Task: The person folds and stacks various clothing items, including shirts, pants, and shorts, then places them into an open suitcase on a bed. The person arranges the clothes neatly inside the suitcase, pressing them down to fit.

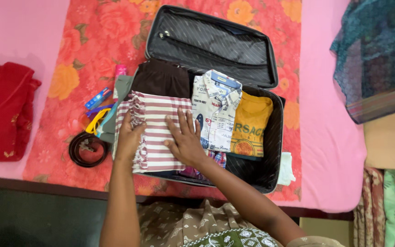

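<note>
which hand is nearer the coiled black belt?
Left. The left hand rests on the striped towel's left edge, just right of the belt. The right hand lies flat farther right on the same towel.

arms: both forearms bare from wrist to past the elbow, with no watch, bangle or band on either wrist
left hand (pixel 129 139): bare, no ring that can be made out, no glove
right hand (pixel 186 139): bare, fingers ringless as far as the view shows, nails short and unpainted
sleeve: a short olive-tan fabric sleeve edge (pixel 314 241) shows at the right upper arm (only a sliver, at the bottom edge)
garment: a soft olive-brown printed cloth garment (pixel 179 224) with pale leaf-like motifs covers the body below the arms
trim: a green patterned cloth panel with white lace-like figures (pixel 234 238) lies across the lower front
</note>
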